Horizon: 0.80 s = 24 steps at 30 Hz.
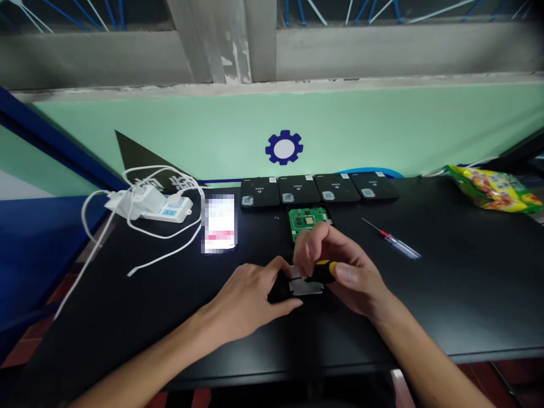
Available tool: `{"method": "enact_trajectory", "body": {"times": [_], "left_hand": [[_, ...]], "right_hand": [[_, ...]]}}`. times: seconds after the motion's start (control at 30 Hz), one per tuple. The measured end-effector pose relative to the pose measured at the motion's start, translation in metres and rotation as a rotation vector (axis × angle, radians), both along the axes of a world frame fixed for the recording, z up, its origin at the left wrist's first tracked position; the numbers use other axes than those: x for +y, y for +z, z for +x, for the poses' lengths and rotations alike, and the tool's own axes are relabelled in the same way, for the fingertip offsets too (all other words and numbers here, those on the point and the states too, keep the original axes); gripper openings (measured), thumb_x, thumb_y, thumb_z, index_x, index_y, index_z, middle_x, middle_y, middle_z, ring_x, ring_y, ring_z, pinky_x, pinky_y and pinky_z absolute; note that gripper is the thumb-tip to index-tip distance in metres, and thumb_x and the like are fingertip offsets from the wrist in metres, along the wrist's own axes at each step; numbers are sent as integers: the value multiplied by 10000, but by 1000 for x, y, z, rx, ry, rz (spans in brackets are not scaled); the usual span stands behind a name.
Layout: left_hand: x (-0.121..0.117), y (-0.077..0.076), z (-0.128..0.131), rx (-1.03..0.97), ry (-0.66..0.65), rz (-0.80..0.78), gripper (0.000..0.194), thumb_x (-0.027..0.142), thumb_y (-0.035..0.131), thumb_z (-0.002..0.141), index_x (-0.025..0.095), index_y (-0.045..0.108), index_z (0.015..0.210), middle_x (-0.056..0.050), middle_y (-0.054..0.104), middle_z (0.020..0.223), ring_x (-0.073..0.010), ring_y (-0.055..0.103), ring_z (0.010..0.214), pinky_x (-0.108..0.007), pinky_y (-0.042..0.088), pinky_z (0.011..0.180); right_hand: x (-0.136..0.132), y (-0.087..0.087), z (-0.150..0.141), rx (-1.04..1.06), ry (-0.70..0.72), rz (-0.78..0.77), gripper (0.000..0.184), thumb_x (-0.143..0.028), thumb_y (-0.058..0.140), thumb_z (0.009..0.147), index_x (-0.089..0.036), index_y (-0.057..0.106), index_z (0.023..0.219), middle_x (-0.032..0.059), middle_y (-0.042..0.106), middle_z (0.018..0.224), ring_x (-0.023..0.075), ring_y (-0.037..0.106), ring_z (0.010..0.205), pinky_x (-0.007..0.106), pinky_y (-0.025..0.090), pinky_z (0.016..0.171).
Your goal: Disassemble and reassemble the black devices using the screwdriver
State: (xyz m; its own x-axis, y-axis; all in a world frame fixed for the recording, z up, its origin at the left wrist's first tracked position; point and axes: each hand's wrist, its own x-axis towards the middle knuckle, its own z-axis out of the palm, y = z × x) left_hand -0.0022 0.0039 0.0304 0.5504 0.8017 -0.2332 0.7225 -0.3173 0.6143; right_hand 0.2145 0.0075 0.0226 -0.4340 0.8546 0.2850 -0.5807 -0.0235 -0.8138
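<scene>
My left hand (250,292) grips the left side of a small dark casing, thumb at the near edge and forefinger at the far edge. A silvery metal plate (306,287) shows on the casing. My right hand (346,266) is closed around a short black-and-yellow screwdriver handle (323,272) over that plate; its tip is hidden. Just beyond my right hand lies a green circuit board (301,221) in a black shell, partly covered by the fingers. Tiny screw-like bits (276,217) lie to the board's left.
Several flat black boxes (260,192) stand in a row along the wall. A lit phone (219,224) lies left, near a white power strip (172,211) with tangled cables. To the right are a clear-handled screwdriver (397,243) and a yellow-green snack bag (495,190).
</scene>
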Motion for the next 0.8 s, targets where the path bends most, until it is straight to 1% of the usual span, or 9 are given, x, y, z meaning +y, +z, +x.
{"method": "enact_trajectory", "body": {"times": [0.1, 0.2, 0.27, 0.43, 0.53, 0.6, 0.67, 0.73, 0.8], "left_hand": [[0, -1, 0, 6, -3, -8, 396, 480, 805, 967, 249, 671, 1258, 108, 454, 639, -152, 454, 526, -286, 288, 563], [1, -1, 0, 13, 4, -12, 405, 471, 809, 959, 248, 679, 1271, 93, 517, 676, -150, 481, 539, -281, 314, 566], [1, -1, 0, 24, 8, -22, 423, 486, 802, 957, 260, 682, 1294, 95, 519, 660, -150, 480, 529, -279, 319, 559], [2, 2, 0, 8, -18, -29, 411, 496, 762, 966, 259, 682, 1292, 60, 617, 702, -173, 571, 604, -274, 401, 583], [2, 2, 0, 5, -7, -17, 401, 502, 755, 971, 254, 688, 1279, 71, 577, 684, -168, 554, 585, -277, 391, 573], [1, 2, 0, 15, -12, -18, 411, 501, 759, 971, 252, 688, 1290, 88, 518, 661, -155, 499, 542, -277, 351, 548], [1, 1, 0, 15, -14, -10, 424, 507, 765, 971, 248, 684, 1297, 96, 489, 654, -149, 472, 527, -280, 324, 542], [1, 0, 0, 11, -7, -6, 434, 514, 773, 974, 250, 676, 1304, 101, 482, 651, -151, 473, 523, -286, 312, 548], [1, -1, 0, 12, -2, -11, 439, 513, 783, 975, 254, 667, 1310, 103, 486, 651, -154, 483, 526, -291, 313, 556]], "right_hand": [[0, 2, 0, -25, 21, 21, 223, -435, 696, 1054, -213, 691, 1028, 54, 634, 909, 236, 585, 842, 380, 437, 823], [0, 4, 0, -45, 26, 40, 336, -459, 588, 1118, -190, 746, 993, 71, 625, 899, 237, 586, 824, 375, 460, 781], [0, 5, 0, -42, 21, 38, 413, -458, 528, 1144, -185, 775, 956, 77, 600, 901, 237, 568, 821, 372, 467, 752], [-1, 6, -2, -16, 77, 7, 541, -478, 405, 1185, -189, 781, 924, 53, 549, 793, 222, 484, 731, 357, 387, 678], [-2, 7, -4, -3, 87, -13, 613, -545, 338, 1190, -199, 759, 910, 15, 462, 706, 217, 401, 685, 369, 371, 706], [-3, 9, -4, -11, 84, -1, 669, -636, 304, 1167, -199, 749, 924, 11, 435, 710, 227, 394, 706, 392, 384, 765], [-4, 10, -4, -8, 83, -14, 561, -653, 400, 1133, -206, 717, 1013, 5, 432, 751, 223, 377, 722, 399, 383, 802], [-5, 9, -4, 20, 86, -58, 348, -569, 563, 1086, -232, 649, 1102, -9, 435, 790, 205, 347, 715, 382, 372, 794], [-5, 8, -3, 47, 96, -88, 233, -472, 645, 1056, -254, 590, 1115, -21, 447, 798, 191, 347, 704, 364, 368, 779]]}}
